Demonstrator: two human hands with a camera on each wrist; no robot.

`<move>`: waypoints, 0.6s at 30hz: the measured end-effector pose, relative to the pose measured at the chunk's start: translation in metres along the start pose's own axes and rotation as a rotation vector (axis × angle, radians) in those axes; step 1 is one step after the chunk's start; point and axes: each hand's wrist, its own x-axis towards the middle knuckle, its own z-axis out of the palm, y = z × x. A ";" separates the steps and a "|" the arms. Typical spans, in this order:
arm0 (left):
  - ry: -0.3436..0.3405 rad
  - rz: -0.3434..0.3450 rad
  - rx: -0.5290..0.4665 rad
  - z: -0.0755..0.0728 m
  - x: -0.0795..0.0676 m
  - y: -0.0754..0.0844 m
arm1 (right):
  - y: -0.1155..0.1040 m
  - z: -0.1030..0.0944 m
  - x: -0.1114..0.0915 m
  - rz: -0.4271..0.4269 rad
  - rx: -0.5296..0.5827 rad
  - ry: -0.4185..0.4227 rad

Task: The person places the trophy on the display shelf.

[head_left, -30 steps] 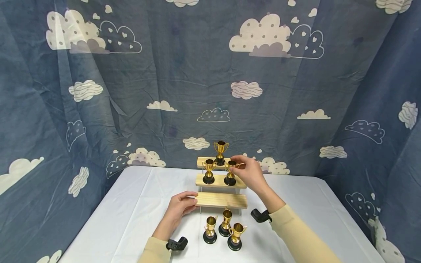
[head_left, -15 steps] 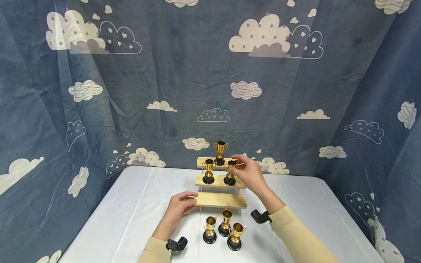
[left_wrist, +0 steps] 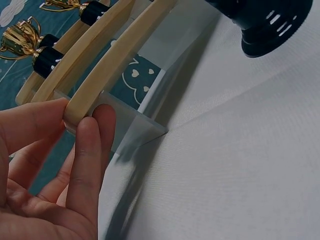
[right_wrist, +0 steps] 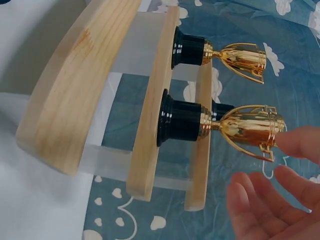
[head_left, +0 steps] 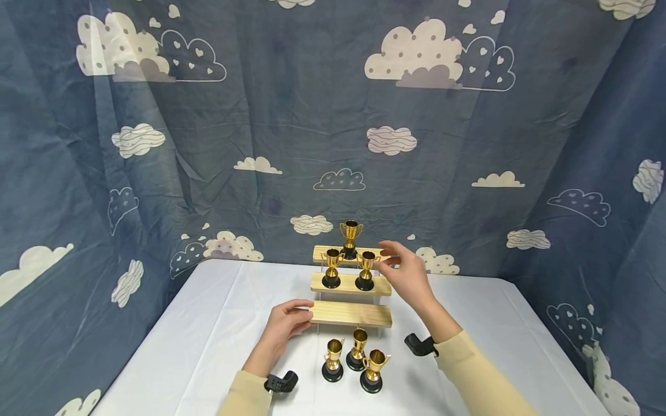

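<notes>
My left hand (head_left: 281, 329) pinches the left end of the lowest step (head_left: 351, 315) of a three-tier wooden display stand, thumb and fingers on the board in the left wrist view. On the middle step stand two small gold trophy cups with black bases, a left trophy (head_left: 332, 268) and a right trophy (head_left: 366, 270). Beside the right one, my right hand (head_left: 408, 277) has its fingers spread and relaxed. The right wrist view puts one fingertip (right_wrist: 300, 142) at or very near that cup's rim; contact is unclear. Another trophy (head_left: 351, 237) stands on the top step.
Three more trophies stand upright on the white-covered table before the stand: a left one (head_left: 333, 361), a rear one (head_left: 358, 349) and a front one (head_left: 373, 370). A dark blue cloud-print curtain (head_left: 322, 115) hangs behind and along the sides.
My right hand has let go of the right trophy on the middle step and drawn slightly right. That trophy stays upright. The left hand keeps its hold; the view tilts slightly.
</notes>
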 end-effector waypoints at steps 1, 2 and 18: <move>0.003 -0.001 0.002 0.001 0.000 0.000 | 0.001 -0.001 -0.001 0.001 -0.005 0.010; 0.004 0.000 0.002 0.001 0.000 0.000 | 0.002 -0.003 -0.002 0.006 -0.010 0.017; 0.023 0.017 -0.006 0.002 -0.002 0.001 | 0.000 -0.031 -0.021 -0.053 -0.014 0.111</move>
